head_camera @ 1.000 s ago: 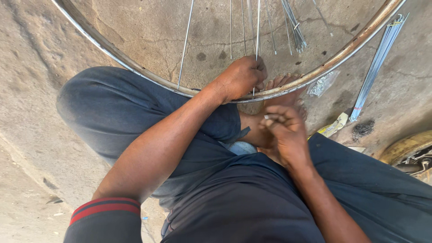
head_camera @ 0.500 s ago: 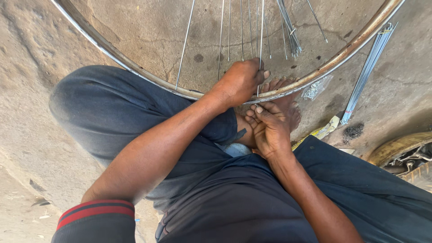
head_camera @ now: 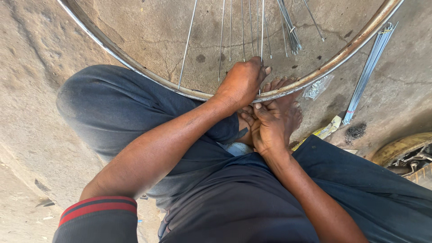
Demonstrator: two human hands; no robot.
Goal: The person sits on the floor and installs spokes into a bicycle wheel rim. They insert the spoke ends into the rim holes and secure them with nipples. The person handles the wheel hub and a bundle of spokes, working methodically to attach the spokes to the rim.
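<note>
Rusty round metal wheel rim, thin steel spokes, frame centre.
Left hand fingers clamped on rim and one spoke; right hand fingers curled together just below.

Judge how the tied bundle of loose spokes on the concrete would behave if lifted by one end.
The spoke bundle is long and thin, so it would probably sag and whip slightly. Bare metal looks slippery. Tied only near its ends, single spokes might slide out.

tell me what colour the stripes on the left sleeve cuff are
Red stripes on a dark cuff, seen in the head view.
</note>
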